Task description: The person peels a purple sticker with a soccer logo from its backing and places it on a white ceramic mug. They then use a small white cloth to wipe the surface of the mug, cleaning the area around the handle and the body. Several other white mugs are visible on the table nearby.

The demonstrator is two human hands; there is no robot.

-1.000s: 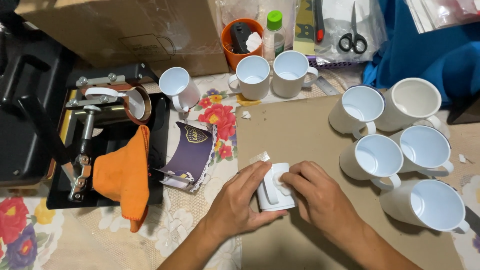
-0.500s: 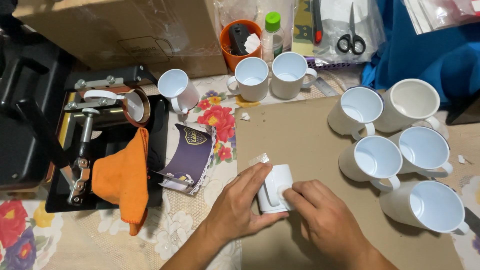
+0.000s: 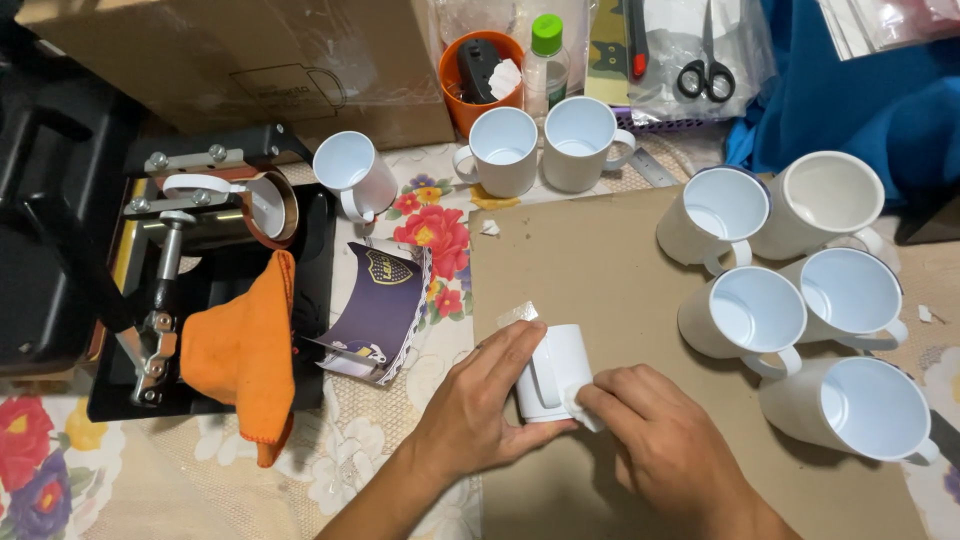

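While my left hand (image 3: 480, 415) gripped the white mug (image 3: 553, 372) on its side, my right hand (image 3: 655, 440) had slid lower, fingers pinching a small white pad (image 3: 582, 405) against it.

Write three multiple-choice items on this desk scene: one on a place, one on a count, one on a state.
1. Where does the orange cloth lie?
A. on the black press at the left
B. on the brown board
C. inside the orange cup

2. How many white mugs stand in the cluster at the right of the brown board?
A. three
B. five
C. eight

3. How is the white mug in the hands?
A. upright and full
B. lying on its side, held
C. broken in two

Answers:
1 A: the cloth is draped over the press, beside the purple printed sheet.
2 B: five mugs can be counted there, apart from the two by the orange cup.
3 B: the left hand grips the mug on its side while the right hand presses a small white piece against it.
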